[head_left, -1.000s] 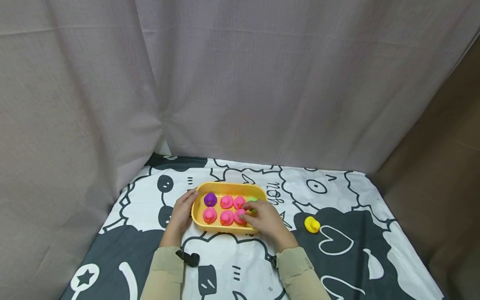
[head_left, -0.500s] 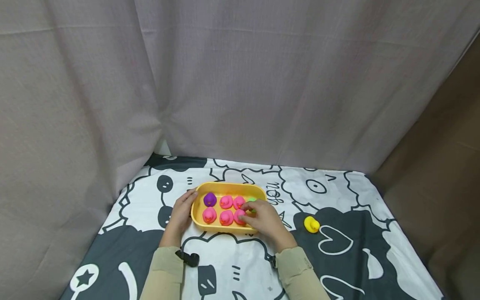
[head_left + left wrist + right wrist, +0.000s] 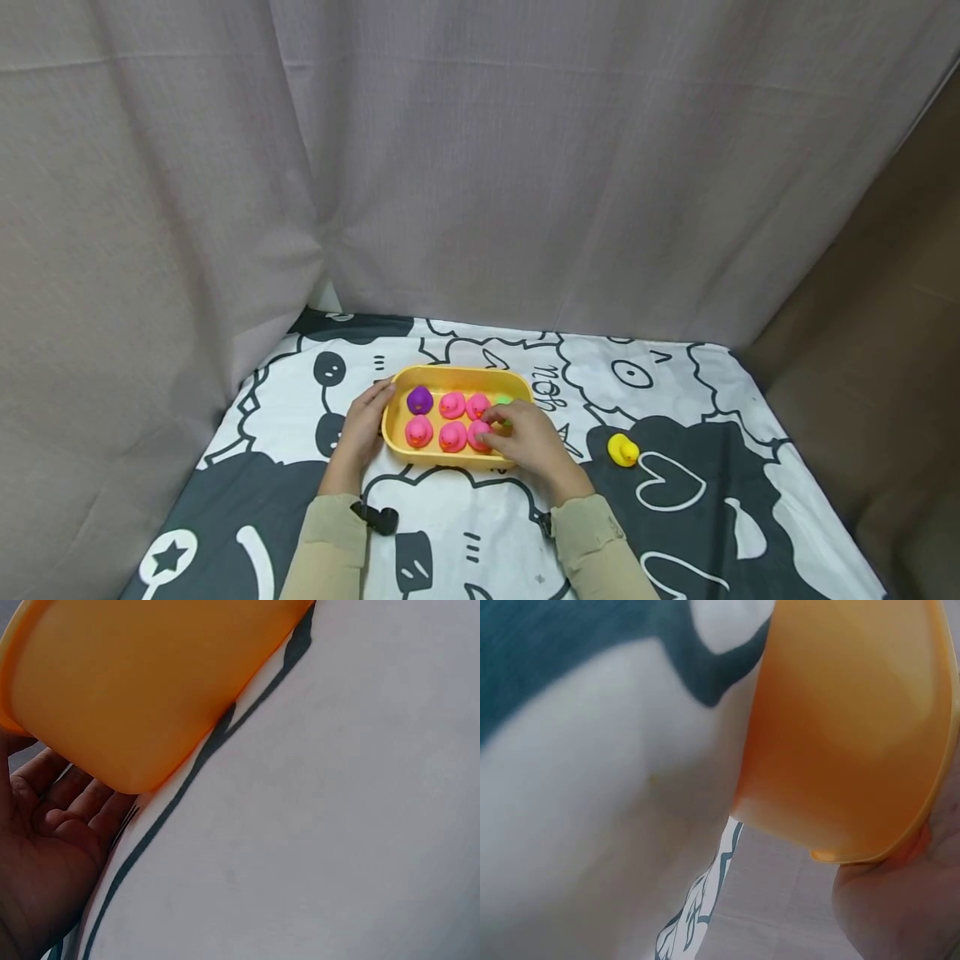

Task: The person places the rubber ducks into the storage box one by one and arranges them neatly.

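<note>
Little has shifted since the earlier frames: tray (image 3: 450, 377) sits a touch nearer the left, both hands hold their places.

Head view: left hand (image 3: 365, 425) lies against the tray's left end, fingers fairly straight and together, touching the rim. Right hand (image 3: 525, 437) reaches over the tray's right end, thumb and forefinger curled at the pink duck (image 3: 478, 435) in the near row; whether they actually pinch it cannot be told. Green duck (image 3: 503, 401) is half hidden behind those fingers. Purple duck (image 3: 420, 399) and four more pink ducks stand in two rows. Yellow duck (image 3: 622, 449) stands alone on the cloth (image 3: 675, 517), well apart to the right.

Left wrist view: palm and relaxed fingers (image 3: 71, 799) rest beside the tray wall (image 3: 142, 682), not wrapped round it.

Right wrist view: only the tray's underside (image 3: 847, 750) and the heel of the hand show; fingers out of sight.

Judgement: steadying the tray with the left hand is sound; the right should take the duck by its body, lifting straight up so neighbours stay upright
</note>
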A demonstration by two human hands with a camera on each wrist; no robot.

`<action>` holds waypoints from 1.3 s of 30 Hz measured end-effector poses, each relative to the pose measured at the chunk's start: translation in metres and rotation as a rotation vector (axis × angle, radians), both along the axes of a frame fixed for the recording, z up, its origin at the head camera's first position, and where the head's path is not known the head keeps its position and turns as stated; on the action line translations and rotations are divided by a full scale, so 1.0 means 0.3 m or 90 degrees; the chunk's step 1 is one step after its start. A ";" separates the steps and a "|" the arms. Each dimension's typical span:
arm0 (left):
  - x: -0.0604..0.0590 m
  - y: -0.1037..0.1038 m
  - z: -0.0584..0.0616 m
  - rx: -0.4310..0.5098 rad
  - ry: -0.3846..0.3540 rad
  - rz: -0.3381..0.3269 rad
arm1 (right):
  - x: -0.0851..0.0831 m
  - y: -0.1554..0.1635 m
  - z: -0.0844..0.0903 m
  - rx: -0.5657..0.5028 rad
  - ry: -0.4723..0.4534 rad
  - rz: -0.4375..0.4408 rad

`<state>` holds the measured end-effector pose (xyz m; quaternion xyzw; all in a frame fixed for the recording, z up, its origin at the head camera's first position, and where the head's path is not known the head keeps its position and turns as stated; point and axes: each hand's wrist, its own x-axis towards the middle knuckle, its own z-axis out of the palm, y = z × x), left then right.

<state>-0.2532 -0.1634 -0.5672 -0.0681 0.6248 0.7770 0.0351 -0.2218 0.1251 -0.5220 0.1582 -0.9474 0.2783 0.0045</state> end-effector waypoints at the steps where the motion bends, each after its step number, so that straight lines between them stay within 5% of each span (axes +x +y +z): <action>1: -0.001 -0.001 -0.001 -0.001 -0.001 0.000 | 0.000 0.000 0.000 0.000 0.001 0.001; 39: -0.004 -0.004 -0.006 -0.014 -0.007 -0.005 | 0.000 0.007 -0.010 -0.022 0.005 0.011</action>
